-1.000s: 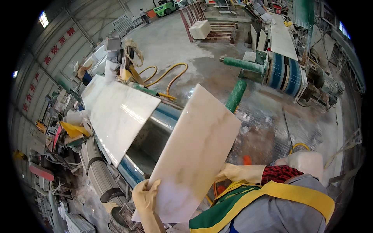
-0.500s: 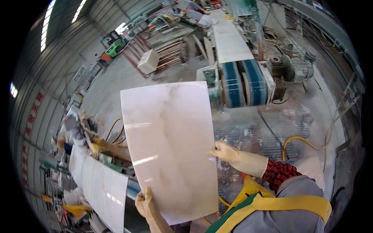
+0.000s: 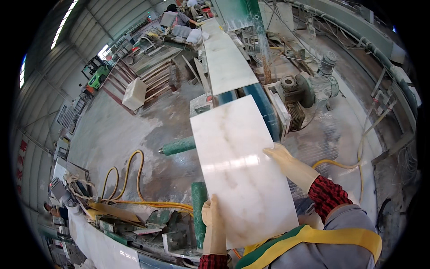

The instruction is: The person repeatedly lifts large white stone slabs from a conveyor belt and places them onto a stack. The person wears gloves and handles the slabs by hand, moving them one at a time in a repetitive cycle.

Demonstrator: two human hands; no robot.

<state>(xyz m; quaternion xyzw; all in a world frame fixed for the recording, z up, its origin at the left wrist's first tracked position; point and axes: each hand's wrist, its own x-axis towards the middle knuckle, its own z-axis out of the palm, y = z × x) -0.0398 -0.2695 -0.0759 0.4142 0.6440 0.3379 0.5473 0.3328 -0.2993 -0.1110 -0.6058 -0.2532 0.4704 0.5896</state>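
Observation:
A polished white stone slab with faint brownish veining is held out in front of me, its far end overlapping the blue conveyor belts. Cream-gloved, my left hand grips the slab's left edge near the close end, with the thumb on the top face. My right hand, in a matching glove, is closed over the right edge about halfway along. The fingers under the slab are hidden. Farther along the conveyor lie more white slabs, end to end.
Green rollers show left of the slab. A motor stands right of the conveyor. Yellow hoses lie on the floor. At lower left, another slab rests on a second line. A person stands by the far conveyor.
The slab has tilted flatter and moved toward the conveyor, its far end now over the belts. My view has turned right. Both hands keep their grip on its edges.

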